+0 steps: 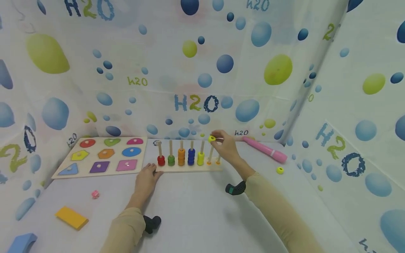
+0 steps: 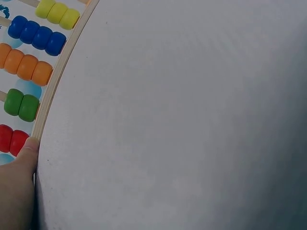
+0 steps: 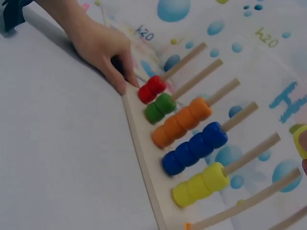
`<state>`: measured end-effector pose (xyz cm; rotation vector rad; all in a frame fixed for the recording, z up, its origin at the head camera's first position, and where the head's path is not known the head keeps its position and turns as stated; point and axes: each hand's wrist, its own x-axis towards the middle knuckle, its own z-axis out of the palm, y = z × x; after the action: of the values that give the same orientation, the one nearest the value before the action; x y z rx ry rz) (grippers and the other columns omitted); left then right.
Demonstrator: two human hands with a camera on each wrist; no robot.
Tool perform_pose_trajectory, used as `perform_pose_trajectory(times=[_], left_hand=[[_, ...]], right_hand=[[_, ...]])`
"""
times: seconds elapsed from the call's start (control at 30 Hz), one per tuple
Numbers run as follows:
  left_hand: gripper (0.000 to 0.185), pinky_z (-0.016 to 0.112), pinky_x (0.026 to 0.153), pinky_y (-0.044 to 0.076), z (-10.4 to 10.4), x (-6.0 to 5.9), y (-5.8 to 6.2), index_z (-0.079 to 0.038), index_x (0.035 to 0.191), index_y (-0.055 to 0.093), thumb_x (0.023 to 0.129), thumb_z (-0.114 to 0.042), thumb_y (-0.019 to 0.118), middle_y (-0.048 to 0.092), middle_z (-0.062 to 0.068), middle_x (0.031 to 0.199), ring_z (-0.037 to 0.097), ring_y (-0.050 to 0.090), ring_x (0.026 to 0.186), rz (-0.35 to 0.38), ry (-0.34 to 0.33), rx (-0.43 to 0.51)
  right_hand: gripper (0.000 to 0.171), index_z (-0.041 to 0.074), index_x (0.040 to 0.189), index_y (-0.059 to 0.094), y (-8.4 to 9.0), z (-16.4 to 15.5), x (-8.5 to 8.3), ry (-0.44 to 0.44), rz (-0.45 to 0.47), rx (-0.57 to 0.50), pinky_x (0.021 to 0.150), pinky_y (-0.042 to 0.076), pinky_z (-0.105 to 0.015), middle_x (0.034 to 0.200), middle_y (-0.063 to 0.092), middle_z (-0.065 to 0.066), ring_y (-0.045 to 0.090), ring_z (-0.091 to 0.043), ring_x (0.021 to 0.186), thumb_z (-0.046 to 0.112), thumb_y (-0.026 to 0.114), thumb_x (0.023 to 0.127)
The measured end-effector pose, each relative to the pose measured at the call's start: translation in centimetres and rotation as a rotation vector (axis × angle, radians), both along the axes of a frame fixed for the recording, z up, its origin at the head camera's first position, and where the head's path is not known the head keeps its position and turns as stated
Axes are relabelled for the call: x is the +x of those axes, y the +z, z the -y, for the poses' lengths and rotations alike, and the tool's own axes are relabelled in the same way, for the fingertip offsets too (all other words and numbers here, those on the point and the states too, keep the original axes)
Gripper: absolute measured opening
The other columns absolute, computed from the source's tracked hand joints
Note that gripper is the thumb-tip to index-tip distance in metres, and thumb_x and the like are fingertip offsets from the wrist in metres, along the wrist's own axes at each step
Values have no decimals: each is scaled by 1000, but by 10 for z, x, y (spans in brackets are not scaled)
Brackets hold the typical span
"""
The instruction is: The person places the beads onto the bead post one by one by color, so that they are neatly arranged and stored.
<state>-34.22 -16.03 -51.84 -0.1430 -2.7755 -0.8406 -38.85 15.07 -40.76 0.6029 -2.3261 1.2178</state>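
A wooden bead stacker (image 1: 190, 168) stands upright with a row of pegs. Its left end is pinched by my left hand (image 1: 147, 180), the thumb (image 2: 31, 144) on the front edge of the base. Between thumb and fingertips my right hand (image 1: 228, 147) holds a yellow bead (image 1: 211, 138) up near the tops of the pegs on the right. Red beads (image 3: 152, 89), green beads (image 3: 160, 108), orange beads (image 3: 182, 123), blue beads (image 3: 194, 148) and three yellow beads (image 3: 201, 185) sit on separate pegs. The two rightmost pegs show no stacked beads.
Another yellow bead (image 1: 280, 170) lies on the table at right, near a pink marker-like tube (image 1: 265, 150). A shape puzzle board (image 1: 118, 143) is at back left. In front of it lie a small pink piece (image 1: 95, 194), a yellow block (image 1: 71, 218) and a blue arched block (image 1: 22, 243).
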Motion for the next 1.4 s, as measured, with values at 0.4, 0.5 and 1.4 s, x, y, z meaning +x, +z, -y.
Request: perform_pose_trajectory(times=[0.4, 0.5, 1.4], left_hand=[[51, 55, 104, 34, 0, 0, -1, 12, 124, 54, 89, -22, 68, 52, 28, 128, 44, 41, 126, -13, 0, 12], [52, 54, 104, 33, 0, -1, -1, 11, 125, 53, 89, -23, 67, 52, 28, 128, 43, 41, 127, -12, 3, 11], [51, 55, 104, 33, 0, 0, -1, 10, 125, 54, 89, -23, 66, 51, 27, 129, 42, 40, 127, -7, -3, 7]], right_hand=[[28, -2, 113, 58, -3, 31, -6, 9, -16, 96, 89, 50, -22, 110, 64, -9, 61, -17, 103, -3, 65, 86], [28, -2, 113, 57, 1, 33, -6, 4, -24, 103, 89, 51, -24, 110, 64, -11, 61, -19, 103, -4, 64, 86], [29, 0, 117, 57, 9, 19, -7, -36, 31, 100, 89, 51, -23, 110, 65, -10, 61, -19, 103, 0, 63, 88]])
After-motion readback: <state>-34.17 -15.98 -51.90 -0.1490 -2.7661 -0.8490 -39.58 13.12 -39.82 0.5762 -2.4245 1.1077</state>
